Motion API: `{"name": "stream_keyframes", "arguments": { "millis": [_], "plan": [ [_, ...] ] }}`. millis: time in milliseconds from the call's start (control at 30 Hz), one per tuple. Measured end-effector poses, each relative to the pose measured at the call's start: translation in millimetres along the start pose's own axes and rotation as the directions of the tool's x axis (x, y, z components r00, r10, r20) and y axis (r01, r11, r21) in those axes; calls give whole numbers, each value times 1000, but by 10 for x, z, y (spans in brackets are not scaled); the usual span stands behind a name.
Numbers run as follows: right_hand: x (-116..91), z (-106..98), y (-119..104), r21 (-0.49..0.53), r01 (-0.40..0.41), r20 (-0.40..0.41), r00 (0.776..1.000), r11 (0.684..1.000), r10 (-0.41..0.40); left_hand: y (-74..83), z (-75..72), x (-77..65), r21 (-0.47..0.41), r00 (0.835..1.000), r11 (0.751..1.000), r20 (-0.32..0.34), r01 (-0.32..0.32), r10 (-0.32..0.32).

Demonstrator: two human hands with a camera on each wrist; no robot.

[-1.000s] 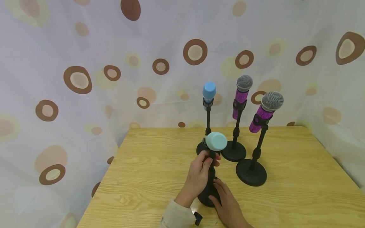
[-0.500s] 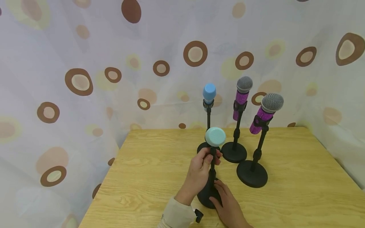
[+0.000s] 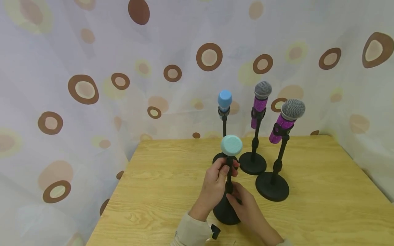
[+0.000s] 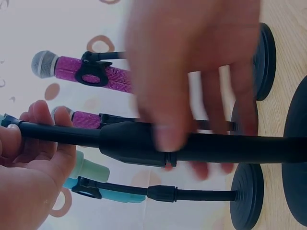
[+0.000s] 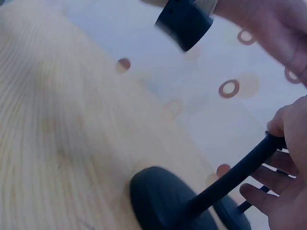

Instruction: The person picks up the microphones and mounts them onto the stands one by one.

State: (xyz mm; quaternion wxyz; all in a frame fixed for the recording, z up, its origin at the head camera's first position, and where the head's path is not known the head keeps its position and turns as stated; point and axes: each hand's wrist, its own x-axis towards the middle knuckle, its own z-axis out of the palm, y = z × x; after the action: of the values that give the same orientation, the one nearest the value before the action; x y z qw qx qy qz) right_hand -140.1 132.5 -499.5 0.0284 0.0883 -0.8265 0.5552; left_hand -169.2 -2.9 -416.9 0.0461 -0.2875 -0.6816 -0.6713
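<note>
A mint-green microphone (image 3: 231,145) sits at the top of a black microphone stand (image 3: 224,213), whose round base rests on the table. My left hand (image 3: 213,186) grips the upper pole just below the microphone, thumb on the near side. Lower down, my right hand (image 3: 250,206) has its thumb and fingers around the stand at its collar. The left wrist view shows this right hand (image 4: 201,52) blurred, the thumb lying across the thick collar (image 4: 132,143). In the right wrist view, fingers (image 5: 273,179) pass behind the pole (image 5: 235,175).
Behind stands a blue microphone (image 3: 225,99) on its own black stand. Two purple microphones with grey mesh heads, one farther back (image 3: 261,102) and one nearer (image 3: 284,121), stand to the right. A dotted curtain (image 3: 172,102) hangs beyond the wooden table (image 3: 154,184).
My right hand has moved up from the base to the collar of the stand. The mint-green microphone has swung more upright and toward the middle; my left hand keeps its hold.
</note>
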Motion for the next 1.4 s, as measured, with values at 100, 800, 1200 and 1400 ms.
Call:
{"name": "stream_keyframes", "arguments": {
  "millis": [100, 800, 1200, 1400],
  "plan": [
    [14, -24, -94, 59, 9, 8, 1000, 998, -10, -6, -4, 3, 7, 1000, 1000, -4, 8, -8],
    [-27, -114, -42, 120, 8, 42, 999, 993, -13, 40, 35, 3, 6, 999, 999, 0, 41, -41],
    [-29, -136, -64, 92, 17, 9, 1000, 996, -18, 33, 45, 10, 28, 1000, 1000, 3, -11, 11],
    [-21, -135, -51, 98, 65, -1, 998, 993, -65, 28, 16, 16, 36, 1000, 999, 3, 2, -2]
  ]
}}
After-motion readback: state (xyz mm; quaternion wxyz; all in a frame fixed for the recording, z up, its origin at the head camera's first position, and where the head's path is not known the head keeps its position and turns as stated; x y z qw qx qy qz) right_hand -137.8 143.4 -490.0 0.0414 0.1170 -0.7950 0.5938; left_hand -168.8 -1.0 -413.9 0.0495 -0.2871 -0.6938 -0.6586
